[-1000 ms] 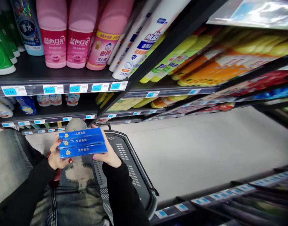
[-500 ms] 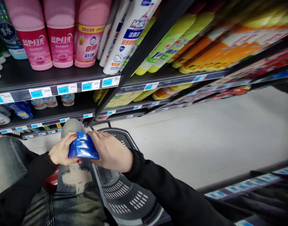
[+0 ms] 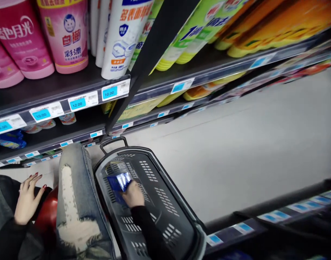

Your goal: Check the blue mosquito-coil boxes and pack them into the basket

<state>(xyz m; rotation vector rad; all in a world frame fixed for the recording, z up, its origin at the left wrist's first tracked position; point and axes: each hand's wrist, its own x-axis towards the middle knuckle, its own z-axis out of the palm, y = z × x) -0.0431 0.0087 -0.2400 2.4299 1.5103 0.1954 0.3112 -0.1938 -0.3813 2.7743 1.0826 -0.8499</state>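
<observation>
My right hand (image 3: pixel 134 195) reaches down inside a dark grey shopping basket (image 3: pixel 163 177) and grips a shiny blue pack (image 3: pixel 115 185) of stacked packets by its right side. The pack is low in the basket, near the end with the raised handle (image 3: pixel 113 141); whether it touches the bottom I cannot tell. My left hand (image 3: pixel 28 200) holds nothing. Its fingers are apart, with red nails, and it hovers or rests by my left knee, beside a glossy red object (image 3: pixel 47 216) partly hidden between my legs.
Ahead, shelves carry pink bottles (image 3: pixel 70 39), a white bottle (image 3: pixel 124 39) and yellow-green bottles (image 3: pixel 192 39), with price tags along the shelf edge (image 3: pixel 93 101). My jeans-clad leg (image 3: pixel 73 195) lies left of the basket. Pale floor (image 3: pixel 235 151) stretches right, bordered by another shelf (image 3: pixel 230 231).
Both hands held the blue pack above my knee. The left has let go and moved left; the right has carried the pack right and down into the basket. The view has shifted.
</observation>
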